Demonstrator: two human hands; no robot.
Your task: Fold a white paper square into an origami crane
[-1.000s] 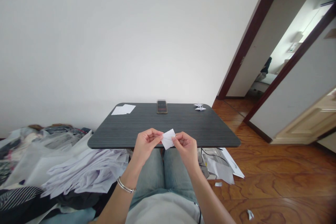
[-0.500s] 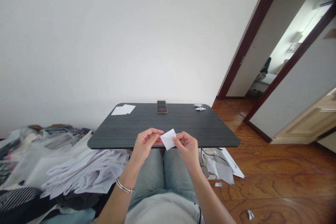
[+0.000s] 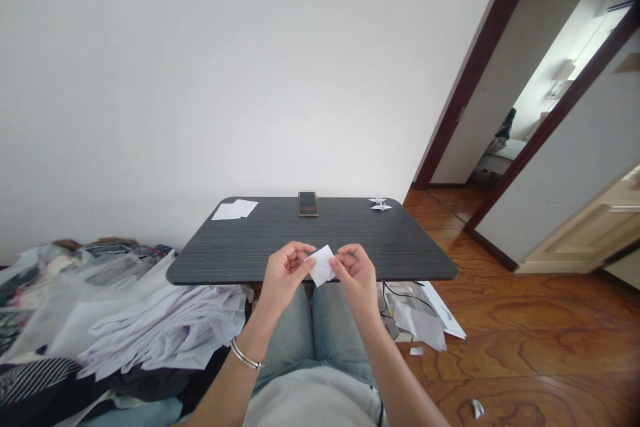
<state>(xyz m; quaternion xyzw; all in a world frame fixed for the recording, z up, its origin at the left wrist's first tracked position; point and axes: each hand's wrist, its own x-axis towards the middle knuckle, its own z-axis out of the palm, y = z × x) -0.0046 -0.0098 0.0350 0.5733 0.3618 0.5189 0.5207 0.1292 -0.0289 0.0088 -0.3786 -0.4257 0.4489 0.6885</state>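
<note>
A small folded square of white paper (image 3: pixel 321 267) is held up at the near edge of the dark table (image 3: pixel 260 240), one corner pointing down toward my lap. My left hand (image 3: pixel 287 273) pinches its left corner between thumb and fingers. On the other side, my right hand (image 3: pixel 356 273) grips the right corner, its thumb pressed on the front face. The back of the paper and the fingertips behind it are hidden.
A phone (image 3: pixel 308 204) stands at the table's back edge. White paper sheets (image 3: pixel 234 209) lie at back left, folded paper cranes (image 3: pixel 381 207) at back right. Clothes (image 3: pixel 165 327) are heaped on the left; papers (image 3: pixel 420 325) and scraps lie on the wooden floor (image 3: pixel 525 327) at right.
My left thumb has moved onto the front of the paper's left side, and the left hand has shifted slightly right. The paper has turned a little in my fingers.
</note>
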